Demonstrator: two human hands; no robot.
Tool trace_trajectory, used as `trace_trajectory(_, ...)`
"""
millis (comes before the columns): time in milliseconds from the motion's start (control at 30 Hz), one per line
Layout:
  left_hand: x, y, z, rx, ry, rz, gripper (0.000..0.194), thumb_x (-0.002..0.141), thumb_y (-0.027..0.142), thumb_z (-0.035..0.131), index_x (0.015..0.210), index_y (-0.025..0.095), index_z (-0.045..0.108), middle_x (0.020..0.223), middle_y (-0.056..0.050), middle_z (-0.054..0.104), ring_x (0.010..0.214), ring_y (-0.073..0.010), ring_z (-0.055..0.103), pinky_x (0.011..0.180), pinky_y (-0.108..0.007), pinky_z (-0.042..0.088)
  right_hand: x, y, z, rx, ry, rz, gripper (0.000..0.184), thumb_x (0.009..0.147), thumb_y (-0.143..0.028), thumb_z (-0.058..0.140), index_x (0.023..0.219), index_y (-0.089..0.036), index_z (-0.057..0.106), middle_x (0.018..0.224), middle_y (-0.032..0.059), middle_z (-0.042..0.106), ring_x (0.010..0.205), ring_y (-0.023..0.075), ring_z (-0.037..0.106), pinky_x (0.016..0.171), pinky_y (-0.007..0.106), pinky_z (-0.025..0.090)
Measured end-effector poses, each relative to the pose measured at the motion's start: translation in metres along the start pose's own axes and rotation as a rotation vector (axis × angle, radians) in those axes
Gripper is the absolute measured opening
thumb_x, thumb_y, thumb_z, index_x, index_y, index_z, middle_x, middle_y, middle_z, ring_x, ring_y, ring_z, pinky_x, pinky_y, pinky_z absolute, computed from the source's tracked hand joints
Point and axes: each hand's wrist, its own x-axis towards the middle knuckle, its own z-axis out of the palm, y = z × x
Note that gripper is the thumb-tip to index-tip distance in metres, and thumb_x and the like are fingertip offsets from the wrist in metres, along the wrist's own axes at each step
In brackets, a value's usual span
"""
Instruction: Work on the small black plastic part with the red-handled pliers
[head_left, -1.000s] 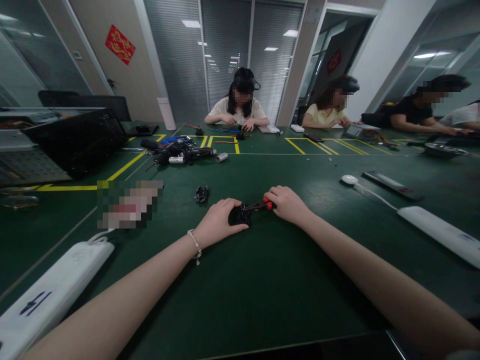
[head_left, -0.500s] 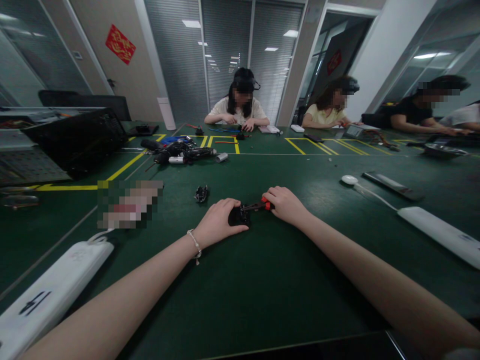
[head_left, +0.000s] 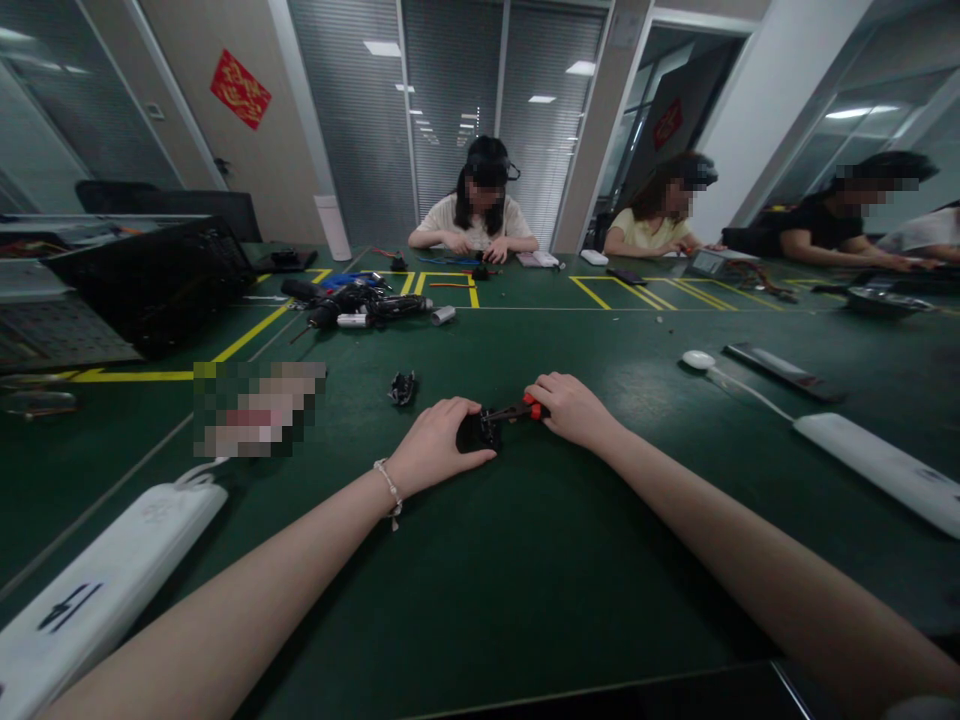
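Observation:
My left hand is curled over a small black part lying on the green table, pinning it between thumb and fingers. My right hand is closed round the red handle of a small tool, probably pliers or a screwdriver, whose dark tip reaches left to the black part. A beaded bracelet sits on my left wrist. Both forearms rest low over the table.
A second small black part lies just left of my hands. White power strips lie at the left and right. A pile of black tools and a black case sit farther back. Three people work across the table.
My right hand and the red-handled tool have shifted very slightly left and up towards the black part. My left hand has stayed in place.

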Motion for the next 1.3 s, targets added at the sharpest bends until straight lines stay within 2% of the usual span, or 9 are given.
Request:
trace_trajectory(300, 0.0012, -0.0015, 0.0017, -0.032, 0.010, -0.047, 0.057, 0.065, 0.055, 0.058, 0.110, 0.022, 0.045, 0.109, -0.005, 0.053, 0.099, -0.0236, 0.050, 0.083, -0.038, 0.040, 0.0011, -0.0019, 0.0001, -0.019, 0.001, -0.001, 0.032, 0.064, -0.009, 0.051, 0.096, -0.014, 0.053, 0.090, 0.0086, 0.054, 0.080, 0.0193, 0.045, 0.070, 0.030, 0.035)
trace_trajectory(633, 0.0006, -0.0007, 0.0032, 0.007, 0.034, 0.006, 0.054, 0.067, 0.054, 0.057, 0.108, 0.019, 0.045, 0.111, -0.007, 0.050, 0.100, -0.0236, 0.049, 0.085, -0.037, 0.039, 0.0006, -0.0041, -0.0007, -0.035, 0.000, 0.022, 0.032, 0.065, -0.010, 0.052, 0.096, -0.014, 0.053, 0.091, 0.0084, 0.054, 0.080, 0.0187, 0.046, 0.070, 0.030, 0.035)
trace_trajectory(933, 0.0007, 0.0004, 0.0008, -0.001, 0.003, -0.019, 0.053, 0.067, 0.054, 0.056, 0.106, 0.021, 0.046, 0.105, -0.005, 0.052, 0.096, -0.0233, 0.051, 0.081, -0.037, 0.041, 0.0003, -0.0037, -0.0008, -0.015, 0.001, 0.025, 0.028, 0.067, -0.010, 0.051, 0.095, -0.015, 0.053, 0.090, 0.0083, 0.053, 0.079, 0.0187, 0.047, 0.070, 0.031, 0.036)
trace_trajectory(1300, 0.0005, 0.0000, 0.0029, 0.014, 0.034, 0.010, 0.051, 0.069, 0.052, 0.056, 0.106, 0.019, 0.046, 0.107, -0.006, 0.052, 0.101, -0.0236, 0.047, 0.086, -0.037, 0.038, 0.0008, -0.0034, -0.0009, -0.037, -0.004, 0.027, 0.029, 0.066, -0.011, 0.051, 0.094, -0.014, 0.054, 0.089, 0.0086, 0.052, 0.079, 0.0186, 0.045, 0.069, 0.030, 0.034)
